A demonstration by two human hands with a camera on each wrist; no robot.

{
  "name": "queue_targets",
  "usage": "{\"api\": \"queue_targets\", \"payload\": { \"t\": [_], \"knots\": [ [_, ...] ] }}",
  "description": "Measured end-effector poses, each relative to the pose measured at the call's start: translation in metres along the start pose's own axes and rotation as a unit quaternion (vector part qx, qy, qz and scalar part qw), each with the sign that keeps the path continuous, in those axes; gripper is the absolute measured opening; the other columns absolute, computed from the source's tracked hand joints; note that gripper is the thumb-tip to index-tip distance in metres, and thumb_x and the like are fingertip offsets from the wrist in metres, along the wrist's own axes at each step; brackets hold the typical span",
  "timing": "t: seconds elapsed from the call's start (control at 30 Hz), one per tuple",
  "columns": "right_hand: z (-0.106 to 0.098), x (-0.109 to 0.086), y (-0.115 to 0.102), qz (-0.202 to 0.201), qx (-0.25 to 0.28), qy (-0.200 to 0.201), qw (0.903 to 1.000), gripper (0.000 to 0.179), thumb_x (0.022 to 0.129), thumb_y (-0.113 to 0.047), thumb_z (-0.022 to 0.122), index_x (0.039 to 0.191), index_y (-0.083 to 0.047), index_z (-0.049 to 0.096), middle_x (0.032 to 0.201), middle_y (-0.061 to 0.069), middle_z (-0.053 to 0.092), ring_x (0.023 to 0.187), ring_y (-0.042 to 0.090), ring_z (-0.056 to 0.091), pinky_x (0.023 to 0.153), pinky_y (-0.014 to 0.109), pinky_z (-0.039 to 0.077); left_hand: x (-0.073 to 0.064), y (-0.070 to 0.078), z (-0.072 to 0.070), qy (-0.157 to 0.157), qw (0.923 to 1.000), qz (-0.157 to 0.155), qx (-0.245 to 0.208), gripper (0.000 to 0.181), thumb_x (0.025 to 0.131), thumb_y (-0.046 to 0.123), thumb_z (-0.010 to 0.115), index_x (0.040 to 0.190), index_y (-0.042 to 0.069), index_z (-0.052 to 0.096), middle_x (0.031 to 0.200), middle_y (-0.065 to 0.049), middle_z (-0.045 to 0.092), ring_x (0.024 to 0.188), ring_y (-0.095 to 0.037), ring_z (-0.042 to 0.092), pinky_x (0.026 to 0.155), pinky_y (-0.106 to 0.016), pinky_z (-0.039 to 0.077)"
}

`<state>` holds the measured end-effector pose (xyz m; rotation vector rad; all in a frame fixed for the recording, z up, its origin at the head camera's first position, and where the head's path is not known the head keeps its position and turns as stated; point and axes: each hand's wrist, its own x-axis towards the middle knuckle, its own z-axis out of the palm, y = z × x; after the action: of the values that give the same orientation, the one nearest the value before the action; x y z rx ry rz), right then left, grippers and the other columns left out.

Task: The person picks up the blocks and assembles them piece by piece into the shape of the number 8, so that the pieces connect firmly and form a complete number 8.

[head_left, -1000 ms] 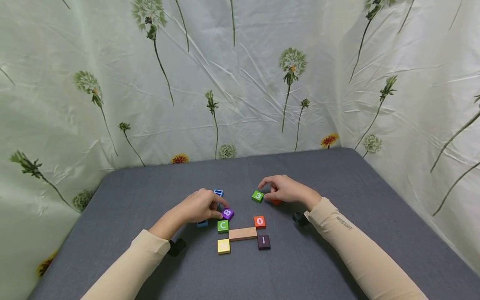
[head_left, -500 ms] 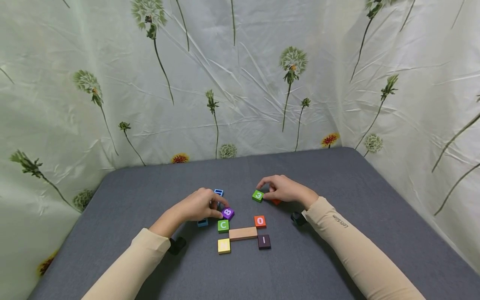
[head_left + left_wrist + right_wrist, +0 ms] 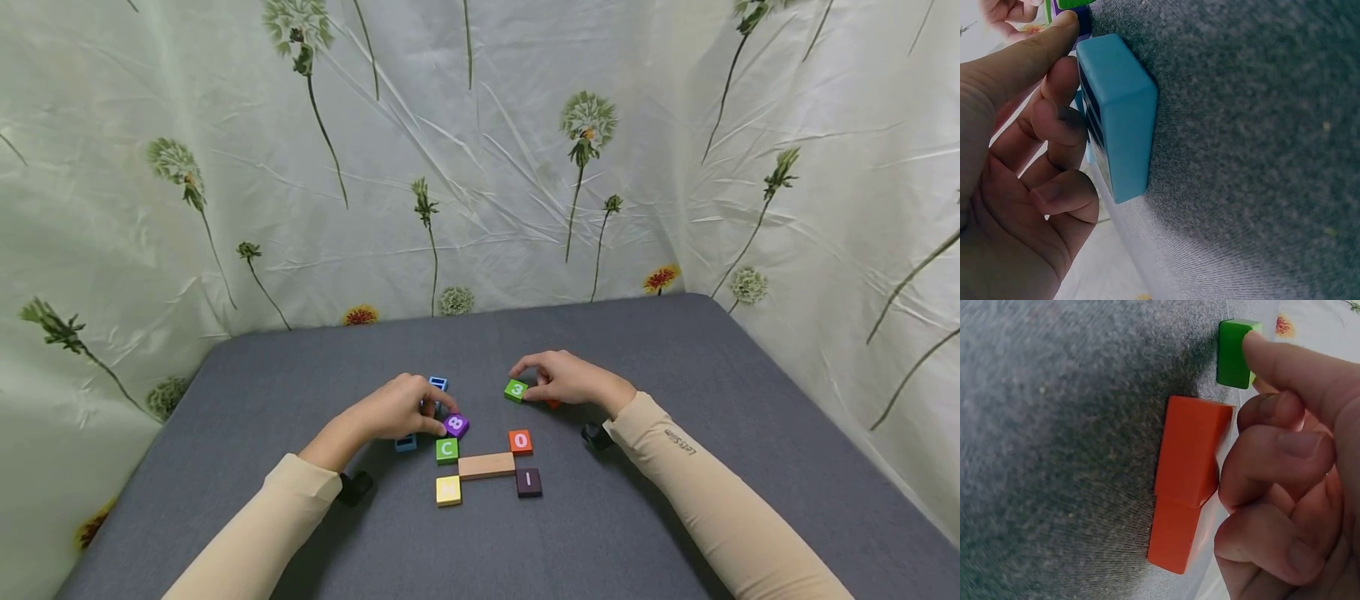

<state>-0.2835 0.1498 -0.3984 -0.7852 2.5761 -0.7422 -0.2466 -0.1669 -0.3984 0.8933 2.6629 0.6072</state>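
My left hand (image 3: 401, 408) holds a purple block marked 8 (image 3: 455, 425) between thumb and index finger, at the far corner of a green block marked C (image 3: 447, 451). Its other fingers curl beside a blue block (image 3: 1122, 125), close over the cloth. With thumb and index finger, my right hand (image 3: 573, 381) pinches a green block marked 3 (image 3: 516, 390), seen edge-on as a green block (image 3: 1235, 353) in the right wrist view. Under that hand's curled fingers lie two orange blocks (image 3: 1188, 450), mostly hidden in the head view.
A plain wooden plank (image 3: 486, 466) lies between the C block, a yellow block (image 3: 448, 491), an orange block marked 0 (image 3: 521, 442) and a dark block (image 3: 528, 482). More blue blocks (image 3: 406, 442) lie around the left hand. Dark cloth (image 3: 360, 350) covers the table; a flowered curtain (image 3: 495, 167) hangs behind.
The right hand has shifted very slightly left, its index finger reaching further along the far side of the green 3 block. The left hand and the other blocks stay put.
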Motion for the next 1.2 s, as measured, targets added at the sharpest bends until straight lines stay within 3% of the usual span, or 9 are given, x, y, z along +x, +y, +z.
{"api": "queue_targets", "payload": {
  "t": [0.47,0.7,1.2],
  "knots": [
    [0.003,0.002,-0.006,0.001,0.009,-0.005,0.9999,0.040,0.102,-0.023,0.076,0.140,-0.011,0.068,0.066,-0.006,0.052,0.056,0.008,0.046,0.059,0.025,0.040,0.000,-0.001,0.000,0.000,1.0000,-0.006,-0.002,0.027,0.094,0.017,0.085,0.121,0.019,0.082,0.074,0.007,0.062,0.066,-0.007,0.051,0.060,-0.024,0.039],
    [0.007,0.003,-0.009,-0.018,0.019,-0.001,0.9997,0.038,0.101,-0.021,0.077,0.135,-0.007,0.070,0.066,-0.007,0.053,0.057,0.007,0.046,0.059,0.025,0.041,0.000,-0.001,-0.001,0.000,1.0000,-0.002,0.001,0.027,0.094,0.018,0.085,0.120,0.019,0.082,0.074,0.007,0.061,0.066,-0.006,0.050,0.060,-0.023,0.038],
    [0.011,0.001,-0.012,-0.018,0.007,-0.008,0.9998,0.035,0.103,-0.024,0.075,0.136,-0.013,0.072,0.060,-0.009,0.047,0.053,0.006,0.041,0.056,0.024,0.036,0.000,-0.001,-0.001,-0.003,1.0000,-0.001,-0.003,0.026,0.094,0.019,0.085,0.120,0.020,0.082,0.071,0.008,0.059,0.063,-0.006,0.047,0.059,-0.023,0.036]
  ]
}}
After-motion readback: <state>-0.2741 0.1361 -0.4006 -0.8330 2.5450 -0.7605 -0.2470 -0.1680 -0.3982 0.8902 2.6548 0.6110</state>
